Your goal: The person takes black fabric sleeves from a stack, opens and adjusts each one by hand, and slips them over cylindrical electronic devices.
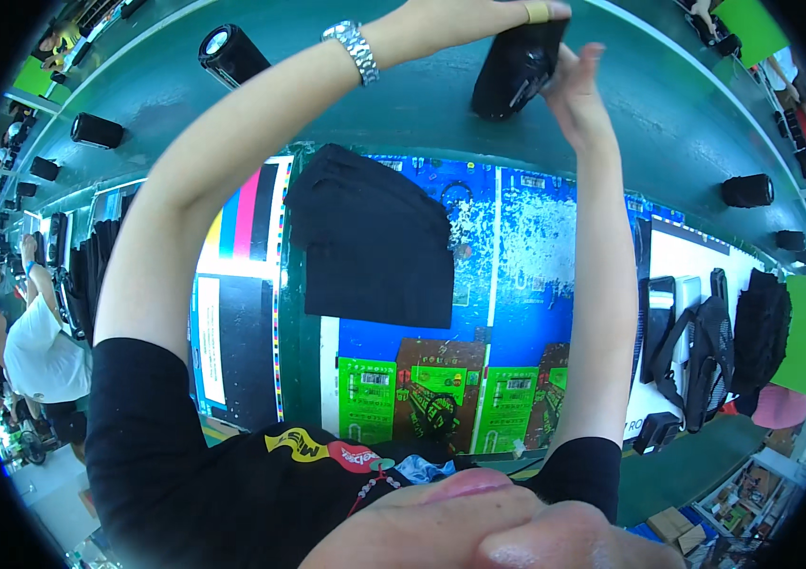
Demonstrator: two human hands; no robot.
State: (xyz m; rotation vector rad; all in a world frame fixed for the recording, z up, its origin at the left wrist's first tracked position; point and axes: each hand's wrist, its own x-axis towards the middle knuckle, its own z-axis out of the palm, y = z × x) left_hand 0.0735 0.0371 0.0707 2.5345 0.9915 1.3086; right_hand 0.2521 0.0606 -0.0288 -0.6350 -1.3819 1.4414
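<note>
At the far edge of my reach a black cylindrical portable speaker (498, 92) stands tilted on the green conveyor. Dark material, apparently a cloth bag (538, 43), covers its upper part. My left hand (465, 21), with yellow tape on a finger and a metal watch at the wrist, reaches over the top and grips the dark material; its fingertips are partly hidden. My right hand (576, 95) holds the speaker's right side, thumb raised and the other fingers partly hidden. Nearer to me, a stack of flat black cloth bags (379, 251) lies on the printed worktop.
More black speakers stand on the conveyor, one at left (232, 55), another at right (747, 191). Blue and green printed sheets (531, 284) cover the worktop. Black bags and straps (706, 351) lie to the right. A person in white (47, 351) works at left.
</note>
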